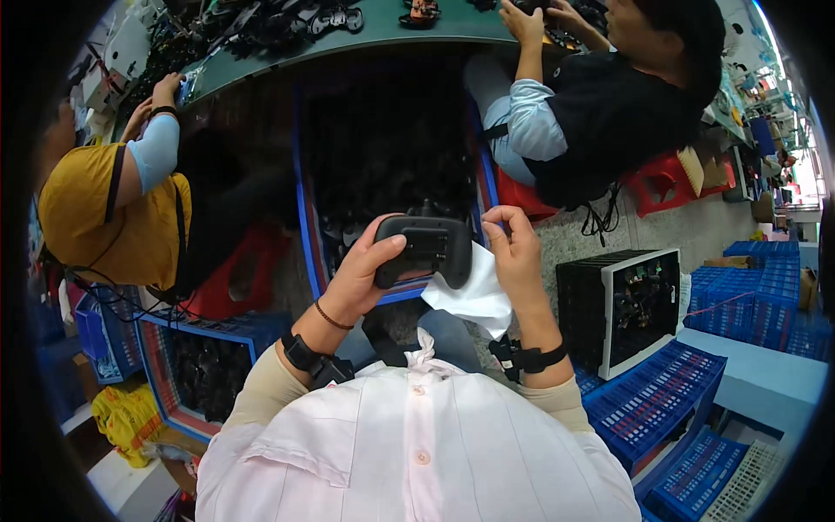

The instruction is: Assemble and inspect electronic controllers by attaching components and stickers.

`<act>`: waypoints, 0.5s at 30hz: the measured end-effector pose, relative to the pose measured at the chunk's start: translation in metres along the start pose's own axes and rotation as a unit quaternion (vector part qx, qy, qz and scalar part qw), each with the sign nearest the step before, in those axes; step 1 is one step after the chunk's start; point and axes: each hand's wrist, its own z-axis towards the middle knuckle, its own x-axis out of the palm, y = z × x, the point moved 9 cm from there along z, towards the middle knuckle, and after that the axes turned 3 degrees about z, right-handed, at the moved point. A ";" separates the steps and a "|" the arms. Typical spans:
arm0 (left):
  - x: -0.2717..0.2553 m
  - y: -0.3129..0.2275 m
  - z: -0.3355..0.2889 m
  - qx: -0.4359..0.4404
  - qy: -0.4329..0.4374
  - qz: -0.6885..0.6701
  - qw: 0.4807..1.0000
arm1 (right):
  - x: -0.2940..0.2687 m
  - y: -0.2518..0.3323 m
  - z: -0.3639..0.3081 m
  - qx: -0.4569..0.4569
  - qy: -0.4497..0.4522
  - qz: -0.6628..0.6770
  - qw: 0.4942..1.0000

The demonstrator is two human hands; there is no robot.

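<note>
My left hand is closed round the left grip of a black handheld remote controller, thumb on its edge. The controller's back faces up, showing an uncovered battery compartment with no batteries visible in it. Just right of it, my right hand is raised with thumb and index finger brought together; anything tiny between the tips is too small to tell. A white cloth hangs against the palm side of my right hand, its lower part spreading beneath the controller. The fingers gripping the cloth are mostly hidden.
Ahead lies a large blue-edged crate of dark parts. A green workbench crosses the back. One person sits left, another right. Blue trays and a black rack stand at my right; another crate is left.
</note>
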 end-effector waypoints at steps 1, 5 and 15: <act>0.002 -0.009 -0.003 0.017 -0.008 0.032 0.999 | 0.000 0.023 -0.001 -0.060 0.018 -0.006 0.998; 0.007 -0.035 -0.011 0.064 -0.018 0.103 0.992 | 0.011 0.049 -0.011 -0.056 0.110 0.061 0.990; 0.024 -0.048 -0.024 0.099 0.022 0.182 0.978 | 0.023 0.054 -0.010 0.085 0.181 0.210 0.957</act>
